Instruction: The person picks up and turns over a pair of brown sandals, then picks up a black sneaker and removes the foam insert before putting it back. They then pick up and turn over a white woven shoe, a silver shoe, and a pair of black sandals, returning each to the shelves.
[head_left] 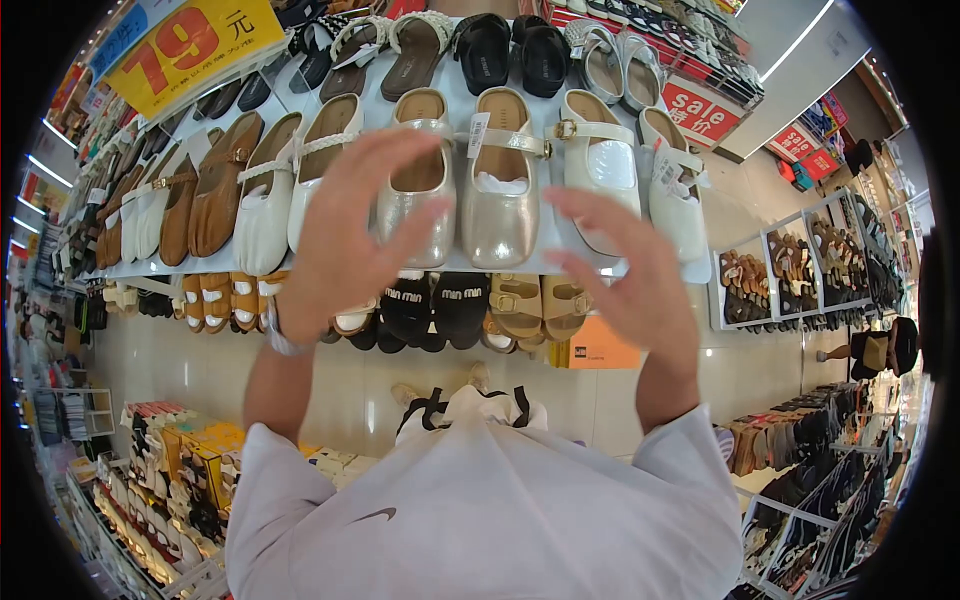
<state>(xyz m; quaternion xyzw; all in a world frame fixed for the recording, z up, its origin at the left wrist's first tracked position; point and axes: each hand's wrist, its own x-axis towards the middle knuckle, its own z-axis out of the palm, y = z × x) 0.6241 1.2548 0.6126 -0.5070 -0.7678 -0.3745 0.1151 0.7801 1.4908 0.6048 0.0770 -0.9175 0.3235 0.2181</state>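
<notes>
Both my hands hover over a display of shoes, holding nothing. My left hand (pixel 335 235) has its thumb and fingers spread in a curve, overlapping a white shoe with a braided strap (pixel 328 135) and the edge of a metallic gold shoe (pixel 425 215). My right hand (pixel 640 280) is likewise open, fingers pointing inward, in front of a white buckled shoe (pixel 598 140). Between the hands sits a second gold shoe (pixel 500 225), with a buckled strap and a white price tag (pixel 478 135) hanging on it. Paper stuffing shows inside this shoe.
Brown and white shoes (pixel 225 190) line the display's left side, sandals (pixel 412 55) its back row. Black slippers (pixel 460 305) and an orange box (pixel 598 345) sit on the level below. A yellow price sign (pixel 195 55) stands back left. Shoe racks (pixel 800 265) flank the aisle.
</notes>
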